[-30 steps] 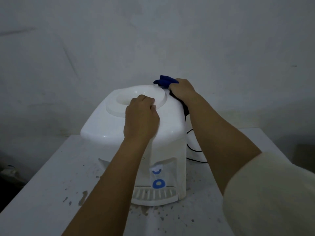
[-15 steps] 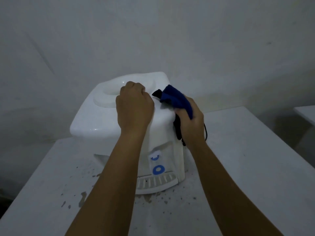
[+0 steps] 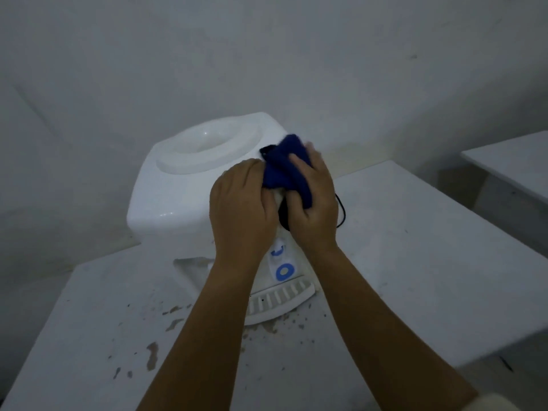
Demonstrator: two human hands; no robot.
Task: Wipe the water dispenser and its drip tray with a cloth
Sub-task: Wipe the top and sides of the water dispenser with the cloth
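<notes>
A white tabletop water dispenser [image 3: 178, 197] stands on a white table, its round bottle seat on top. Its slotted drip tray [image 3: 281, 301] juts out at the front base, under two blue tap marks. A blue cloth [image 3: 281, 167] is bunched at the dispenser's top right corner. My right hand [image 3: 314, 203] grips the cloth there. My left hand [image 3: 240, 209] meets it from the left, its fingers curled onto the cloth's edge. Both forearms cover much of the dispenser's front.
The table [image 3: 415, 262] is white, with brown stains and chipped spots [image 3: 152, 354] in front of the dispenser. A black cord [image 3: 342, 212] hangs at the dispenser's right side. A second white surface [image 3: 510, 161] stands at the right. A plain wall is close behind.
My right hand has brought the cloth from the back of the dispenser to its top right front corner. My left hand has slid off the bottle seat rim over to the cloth.
</notes>
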